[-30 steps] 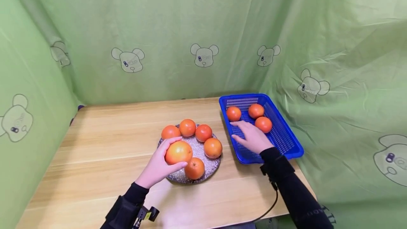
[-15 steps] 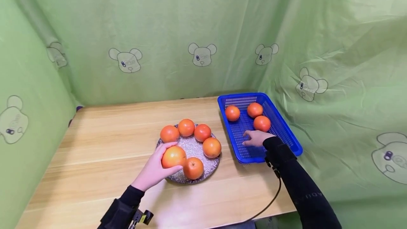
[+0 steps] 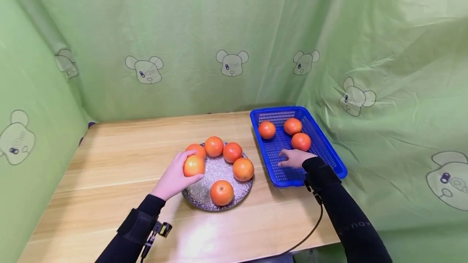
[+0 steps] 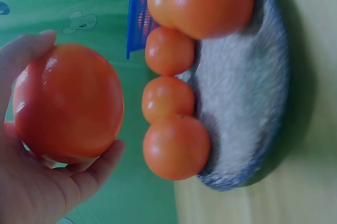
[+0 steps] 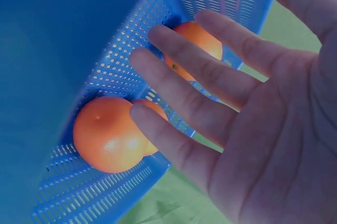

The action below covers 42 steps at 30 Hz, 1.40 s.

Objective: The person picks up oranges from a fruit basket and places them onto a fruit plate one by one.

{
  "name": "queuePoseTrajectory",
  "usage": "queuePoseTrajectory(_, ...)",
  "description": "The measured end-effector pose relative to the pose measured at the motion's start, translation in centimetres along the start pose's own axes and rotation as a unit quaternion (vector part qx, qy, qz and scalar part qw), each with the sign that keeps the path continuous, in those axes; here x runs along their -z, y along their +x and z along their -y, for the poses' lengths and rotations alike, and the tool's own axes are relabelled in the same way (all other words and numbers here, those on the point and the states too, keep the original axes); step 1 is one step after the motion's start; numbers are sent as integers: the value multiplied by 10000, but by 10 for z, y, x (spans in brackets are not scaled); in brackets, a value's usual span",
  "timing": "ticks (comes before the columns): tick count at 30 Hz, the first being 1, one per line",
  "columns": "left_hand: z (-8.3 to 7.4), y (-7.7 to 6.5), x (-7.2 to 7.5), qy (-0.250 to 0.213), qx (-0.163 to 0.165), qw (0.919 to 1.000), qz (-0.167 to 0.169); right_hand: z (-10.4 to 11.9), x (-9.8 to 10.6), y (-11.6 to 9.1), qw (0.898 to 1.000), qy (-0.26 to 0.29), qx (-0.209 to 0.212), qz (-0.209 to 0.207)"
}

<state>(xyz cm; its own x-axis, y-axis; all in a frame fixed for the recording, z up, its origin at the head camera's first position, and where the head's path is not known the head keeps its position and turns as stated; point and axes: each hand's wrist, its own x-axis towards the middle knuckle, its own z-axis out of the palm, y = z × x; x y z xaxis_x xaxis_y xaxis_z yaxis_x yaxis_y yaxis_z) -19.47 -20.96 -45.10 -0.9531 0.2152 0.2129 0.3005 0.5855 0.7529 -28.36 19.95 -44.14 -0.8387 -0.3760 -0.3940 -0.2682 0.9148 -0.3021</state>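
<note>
My left hand point(image 3: 172, 180) grips an orange point(image 3: 193, 166) above the left side of a speckled grey plate point(image 3: 204, 190). In the left wrist view, thumb and fingers curl around that orange point(image 4: 68, 103). Several more oranges stand round the plate's rim, among them a front orange point(image 3: 222, 192) and a right-hand orange point(image 3: 243, 169); the one behind the held fruit is partly hidden. Over the near part of a blue plastic basket point(image 3: 274, 147) hovers my right hand point(image 3: 296, 158). Its fingers are spread and hold nothing, as the right wrist view shows.
Three oranges lie in the far half of the basket, including a back-left orange point(image 3: 267, 130). Plate and basket stand apart on a wooden table point(image 3: 120, 182). Green curtains point(image 3: 190, 84) enclose the back and sides. A cable point(image 3: 308, 234) hangs from the right wrist.
My left hand has carried its orange left and away from me, off the front orange. My right hand has drawn back toward the basket's near end, then stayed there.
</note>
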Motion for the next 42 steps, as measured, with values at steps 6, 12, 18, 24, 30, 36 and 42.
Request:
queuePoseTrajectory(6,-1,38,-23,991,-525,9930,372,-3,-6,-2,9999,121,-22,-21)
queuePoseTrajectory(12,16,61,-55,2069,-908,9707,822,-3,-16,-1,10000,91,-5,-32)
queuePoseTrajectory(18,34,67,-77,2712,-1313,9488,948,-1,-23,-1,9999,168,27,-13)
queuePoseTrajectory(24,51,63,-93,3012,-1983,9300,718,-4,-28,0,9996,279,7,7)
queuePoseTrajectory(30,64,62,-103,3252,-2290,9166,398,-6,-29,1,9996,257,-53,-33)
queuePoseTrajectory(36,61,63,-101,3355,-2053,9179,520,-5,-23,4,9999,148,-54,-5)
queuePoseTrajectory(42,46,69,-89,3235,-1705,9272,813,-5,-14,7,9999,109,5,-18)
